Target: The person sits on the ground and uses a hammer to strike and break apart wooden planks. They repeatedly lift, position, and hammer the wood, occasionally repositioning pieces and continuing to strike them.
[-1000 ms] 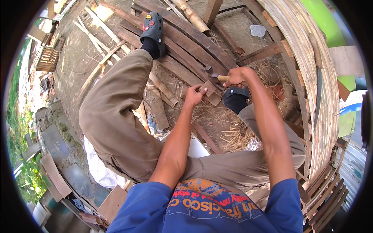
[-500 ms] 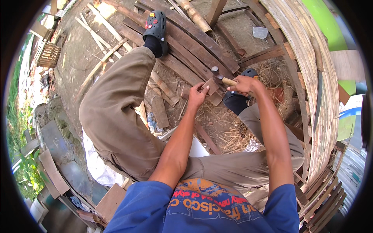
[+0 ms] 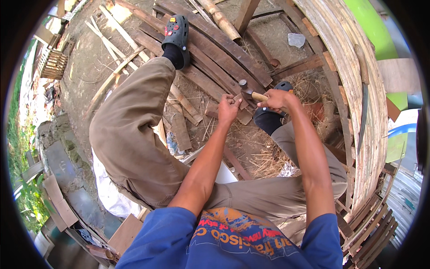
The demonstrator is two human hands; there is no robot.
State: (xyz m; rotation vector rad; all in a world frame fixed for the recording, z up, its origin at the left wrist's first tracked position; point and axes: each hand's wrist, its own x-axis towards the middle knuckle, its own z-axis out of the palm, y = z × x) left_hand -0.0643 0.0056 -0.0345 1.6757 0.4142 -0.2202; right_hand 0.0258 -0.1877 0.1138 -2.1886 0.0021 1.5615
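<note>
My right hand (image 3: pixel 277 100) is closed around the wooden handle of a claw hammer (image 3: pixel 259 96). The hammer's metal head is right by the small piece of wood (image 3: pixel 243 104) pinched in the fingers of my left hand (image 3: pixel 229 109); whether the two touch I cannot tell. The head partly covers that piece. Both hands work low, over the ends of long brown wooden planks (image 3: pixel 215 62) on the ground. A dark clog on my right foot (image 3: pixel 268 117) lies just beyond my right hand.
My left clog (image 3: pixel 176 33) rests on the planks. To the right runs a bamboo-slat surface (image 3: pixel 347 67) with a long knife (image 3: pixel 363 98) on it. Bamboo poles (image 3: pixel 219 18), thin sticks (image 3: pixel 109 45), straw (image 3: pixel 273 154) and a clear plastic piece (image 3: pixel 296 40) lie around.
The hammer's head has come in toward the piece of wood and now hides more of it. Both hands keep their hold, and the whole view has shifted slightly.
</note>
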